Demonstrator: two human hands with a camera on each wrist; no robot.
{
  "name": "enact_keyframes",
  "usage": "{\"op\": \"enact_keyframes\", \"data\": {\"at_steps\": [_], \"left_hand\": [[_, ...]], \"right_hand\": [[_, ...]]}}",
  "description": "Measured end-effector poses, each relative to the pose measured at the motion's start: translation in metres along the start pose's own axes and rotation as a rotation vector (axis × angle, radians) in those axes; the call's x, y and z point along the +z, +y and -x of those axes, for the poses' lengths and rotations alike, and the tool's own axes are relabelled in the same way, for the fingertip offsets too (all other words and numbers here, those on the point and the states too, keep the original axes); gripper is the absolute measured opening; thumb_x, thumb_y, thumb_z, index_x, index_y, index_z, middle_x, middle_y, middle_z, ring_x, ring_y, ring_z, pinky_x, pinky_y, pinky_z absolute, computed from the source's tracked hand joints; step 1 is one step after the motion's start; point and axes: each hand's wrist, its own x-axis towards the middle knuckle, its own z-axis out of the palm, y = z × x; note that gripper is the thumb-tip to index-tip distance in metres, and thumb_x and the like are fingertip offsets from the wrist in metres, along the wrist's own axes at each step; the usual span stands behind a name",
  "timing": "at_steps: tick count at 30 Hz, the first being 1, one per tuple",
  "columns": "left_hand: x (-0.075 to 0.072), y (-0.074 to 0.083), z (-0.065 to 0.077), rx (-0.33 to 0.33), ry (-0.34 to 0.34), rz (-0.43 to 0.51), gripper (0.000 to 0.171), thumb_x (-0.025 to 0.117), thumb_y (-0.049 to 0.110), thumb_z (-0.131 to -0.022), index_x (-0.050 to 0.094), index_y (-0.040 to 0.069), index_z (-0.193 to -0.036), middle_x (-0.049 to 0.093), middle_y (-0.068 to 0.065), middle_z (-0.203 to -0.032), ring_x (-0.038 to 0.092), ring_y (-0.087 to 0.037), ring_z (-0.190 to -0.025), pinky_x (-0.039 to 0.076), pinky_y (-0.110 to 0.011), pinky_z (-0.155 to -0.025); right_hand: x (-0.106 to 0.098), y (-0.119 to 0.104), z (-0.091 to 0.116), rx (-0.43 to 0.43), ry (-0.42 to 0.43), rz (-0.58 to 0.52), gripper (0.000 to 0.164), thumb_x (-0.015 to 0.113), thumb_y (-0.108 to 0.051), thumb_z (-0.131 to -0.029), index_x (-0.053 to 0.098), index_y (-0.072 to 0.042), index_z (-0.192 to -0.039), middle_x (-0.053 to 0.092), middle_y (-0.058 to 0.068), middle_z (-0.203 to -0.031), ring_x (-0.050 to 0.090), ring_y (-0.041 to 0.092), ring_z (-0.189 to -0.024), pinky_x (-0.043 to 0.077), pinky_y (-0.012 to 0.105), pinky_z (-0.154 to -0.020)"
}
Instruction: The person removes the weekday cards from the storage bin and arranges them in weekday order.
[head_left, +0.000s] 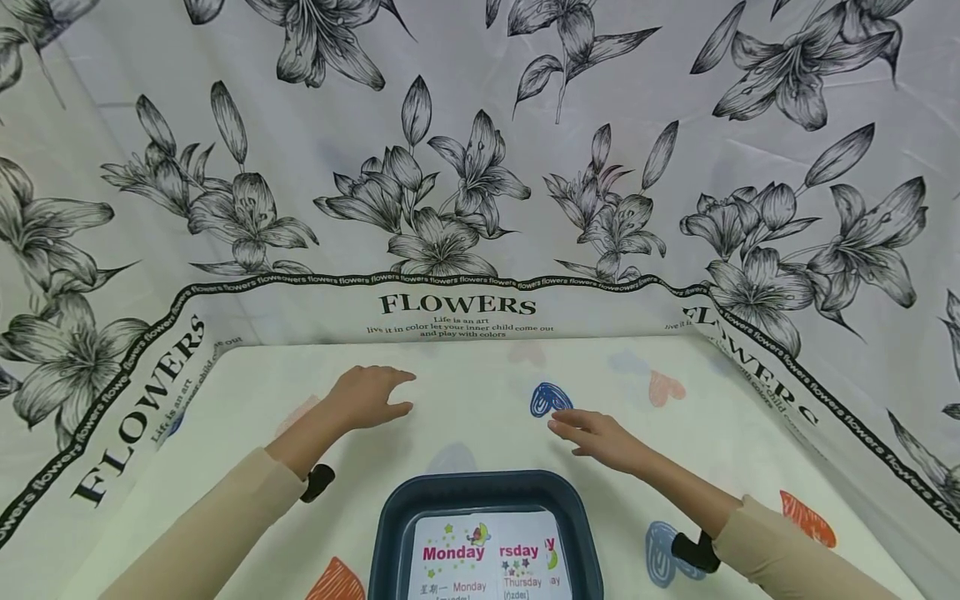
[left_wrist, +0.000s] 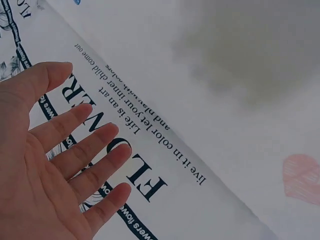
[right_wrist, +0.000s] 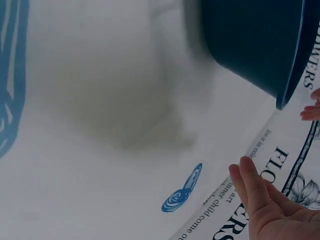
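My left hand (head_left: 369, 397) hovers over the left part of the white table, and its fingers are spread with nothing in them in the left wrist view. On the other side my right hand (head_left: 600, 437) is held over the table beside a printed blue heart (head_left: 550, 399), fingers extended and holding nothing. Between the forearms, at the near edge of the head view, stands a dark blue tray (head_left: 487, 482). Inside it lie paper cards (head_left: 455, 546) printed "Monday" and, partly covered, "Thursday". The tray's near part is cut off by the frame.
A white cloth (head_left: 480, 308) with black flowers and the word "FLOWERS" hangs behind and along both sides of the table. The tabletop (head_left: 480, 400) bears printed hearts in blue, pink and orange. Black straps (head_left: 318, 483) circle both wrists.
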Motion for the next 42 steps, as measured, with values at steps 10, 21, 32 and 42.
{"op": "enact_keyframes", "data": {"at_steps": [10,21,32,42], "left_hand": [[0.015,0.005,0.021,0.019,0.056,0.023,0.044,0.064,0.036,-0.083,0.061,0.012,-0.12,0.062,-0.01,-0.118,0.057,-0.03,-0.108,0.046,-0.05,-0.086],[0.016,0.017,0.037,0.034,0.14,0.045,0.041,0.066,0.034,-0.082,0.064,0.013,-0.116,0.064,-0.008,-0.114,0.06,-0.029,-0.103,0.049,-0.045,-0.081],[0.026,0.036,0.055,0.051,0.286,0.063,0.034,0.069,0.034,-0.079,0.067,0.017,-0.109,0.069,-0.004,-0.101,0.066,-0.023,-0.086,0.051,-0.041,-0.073],[0.026,0.066,0.07,0.101,0.322,0.105,0.032,0.07,0.035,-0.078,0.068,0.02,-0.107,0.068,0.003,-0.102,0.063,-0.017,-0.093,0.052,-0.036,-0.076]], "right_hand": [[0.013,0.003,0.021,0.078,-0.082,-0.201,0.059,0.051,-0.037,-0.093,0.044,0.008,-0.131,0.049,0.026,-0.13,0.053,0.038,-0.114,0.052,0.04,-0.078],[0.021,0.008,0.04,0.117,-0.164,-0.289,0.058,0.051,-0.032,-0.093,0.04,0.008,-0.133,0.045,0.027,-0.134,0.047,0.041,-0.119,0.05,0.048,-0.081],[0.026,0.016,0.049,0.137,-0.22,-0.358,0.054,0.055,-0.025,-0.092,0.041,0.009,-0.132,0.054,0.025,-0.124,0.059,0.035,-0.105,0.052,0.046,-0.075],[0.025,0.016,0.054,0.135,-0.243,-0.417,0.044,0.054,-0.013,-0.092,0.046,0.008,-0.13,0.06,0.024,-0.114,0.063,0.029,-0.094,0.053,0.044,-0.071]]}}
